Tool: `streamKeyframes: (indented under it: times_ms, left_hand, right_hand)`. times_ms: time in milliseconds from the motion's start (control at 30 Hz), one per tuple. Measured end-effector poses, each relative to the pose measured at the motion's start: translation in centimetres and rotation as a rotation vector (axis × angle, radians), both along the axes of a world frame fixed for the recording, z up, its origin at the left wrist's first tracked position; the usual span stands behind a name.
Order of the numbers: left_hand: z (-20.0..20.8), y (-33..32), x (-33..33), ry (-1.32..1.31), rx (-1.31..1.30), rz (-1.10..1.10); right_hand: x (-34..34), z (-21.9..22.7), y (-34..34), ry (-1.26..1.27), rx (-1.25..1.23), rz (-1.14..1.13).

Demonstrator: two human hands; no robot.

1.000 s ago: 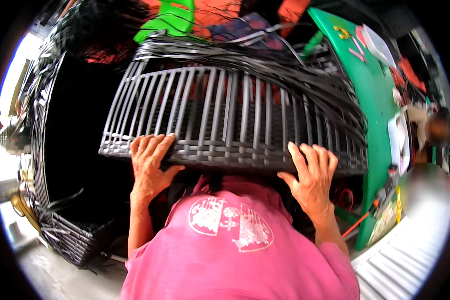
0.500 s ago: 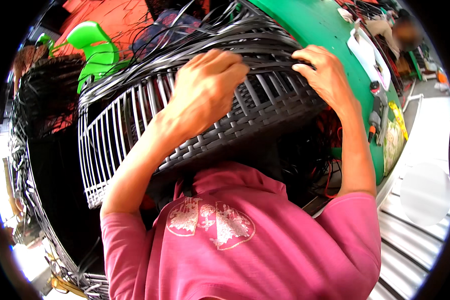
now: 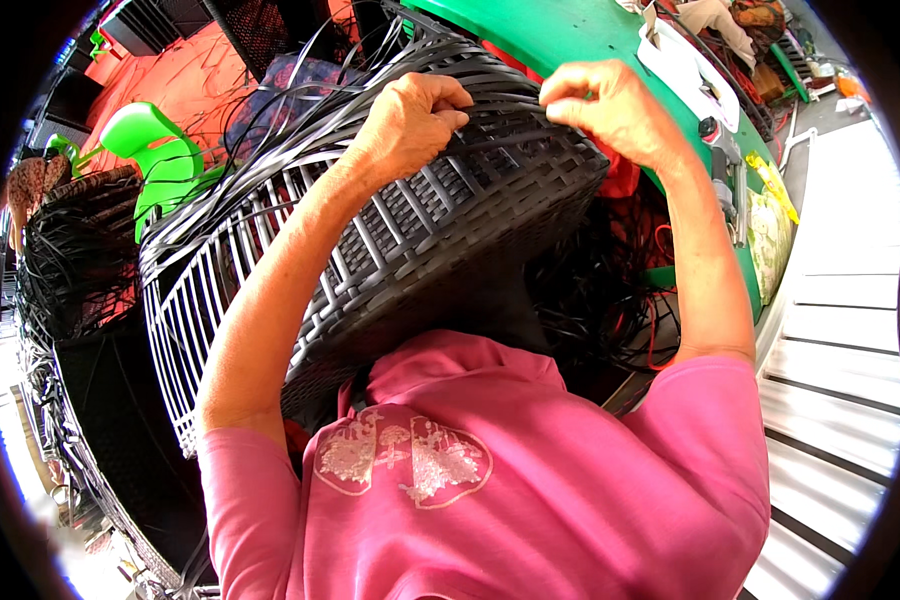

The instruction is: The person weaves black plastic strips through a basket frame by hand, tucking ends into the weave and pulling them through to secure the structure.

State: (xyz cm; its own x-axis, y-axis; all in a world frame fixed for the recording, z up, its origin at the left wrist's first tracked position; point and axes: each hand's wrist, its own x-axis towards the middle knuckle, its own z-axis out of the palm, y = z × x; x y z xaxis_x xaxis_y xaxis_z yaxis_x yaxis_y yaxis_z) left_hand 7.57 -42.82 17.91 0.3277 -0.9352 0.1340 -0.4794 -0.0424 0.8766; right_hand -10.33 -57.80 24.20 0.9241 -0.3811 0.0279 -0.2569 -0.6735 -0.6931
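A half-woven dark panel or basket of flat plastic strips (image 3: 400,265) lies tilted across my front, with a tight weave along its near edge and bare upright bars on the left. Loose black strips (image 3: 505,90) run in a bundle along its far side. My left hand (image 3: 410,125) is closed over this bundle, its fingers curled and thumb pressed in, on a black strip. To the right, my right hand (image 3: 615,110) pinches a black strip near the far right corner, thumb against the fingers. The fingertips partly cover the strips they hold.
A green table (image 3: 580,30) curves behind, carrying a white tray (image 3: 685,70), a grey-and-black hand tool (image 3: 722,170) and a yellow package (image 3: 773,185). Left stands a bright green chair (image 3: 160,150) on a red floor covering (image 3: 180,75). Dark woven pieces lie at far left.
The woven piece has turned, its right end now lower and nearer, showing more of its underside. Both hands have shifted slightly left and up in view, still at the strips.
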Motion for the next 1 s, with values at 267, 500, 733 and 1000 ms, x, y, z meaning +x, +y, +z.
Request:
streamKeyframes:
  times_ms: [267, 500, 733, 1000]
  left_hand:
    - [-0.8, 2.5, -1.6, -0.198, -0.203, 0.053]
    - [-1.8, 4.7, -3.3, -0.249, -0.388, 0.133]
    - [-0.8, 6.1, -2.3, -0.114, -0.393, 0.176]
    - [-4.6, 3.8, -4.7, -0.236, -0.423, 0.153]
  right_hand:
    - [-1.4, -1.6, 2.6, -0.104, -0.707, 0.124]
    - [-1.2, -1.3, 3.3, -0.175, -0.900, 0.177]
    - [-0.8, -0.2, 4.7, -0.212, -0.976, 0.219]
    - [-3.1, -5.8, 2.7, -0.067, -0.845, 0.198]
